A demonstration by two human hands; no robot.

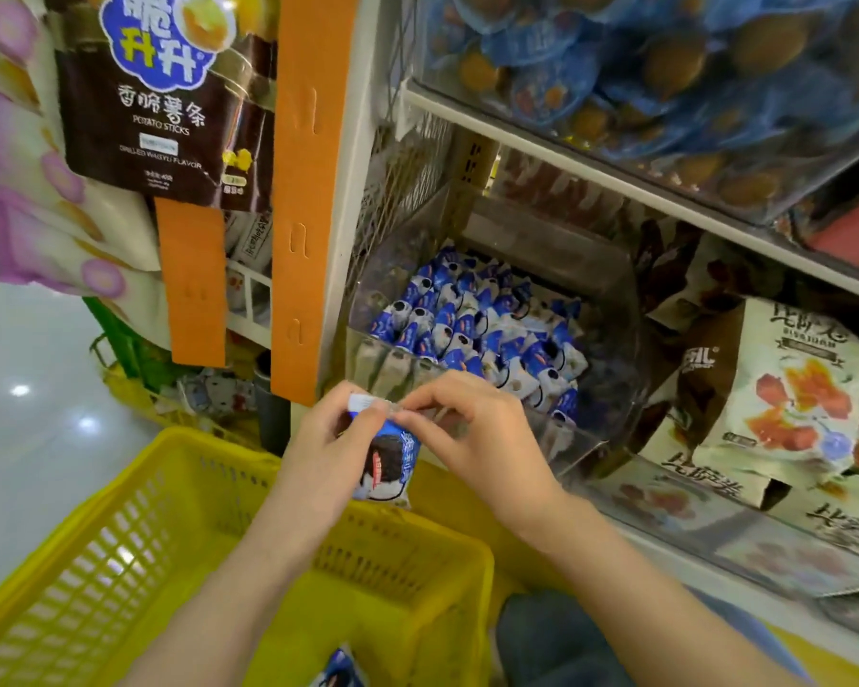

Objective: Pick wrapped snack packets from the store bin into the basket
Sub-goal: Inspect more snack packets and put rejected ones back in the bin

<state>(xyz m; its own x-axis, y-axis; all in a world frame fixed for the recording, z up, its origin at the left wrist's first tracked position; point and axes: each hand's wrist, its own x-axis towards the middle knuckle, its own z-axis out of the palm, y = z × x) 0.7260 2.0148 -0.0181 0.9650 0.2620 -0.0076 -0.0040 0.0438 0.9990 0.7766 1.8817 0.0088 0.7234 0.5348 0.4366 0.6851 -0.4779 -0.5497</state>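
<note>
Packet in both hands above the basket, about to go in.

At centre frame the left hand wraps around a blue-and-white wrapped snack packet, while the right hand pinches the packet's top seal between fingertips; both grips are narrow and closed on this one packet. It hangs just over the far rim of the yellow basket at lower left. The step in hand looks like the carry from bin to basket; the next move calls for lowering the packet past the rim and letting go. Another blue packet already lies in the basket at the bottom edge. The clear store bin, centre right, holds many more matching packets.
</note>
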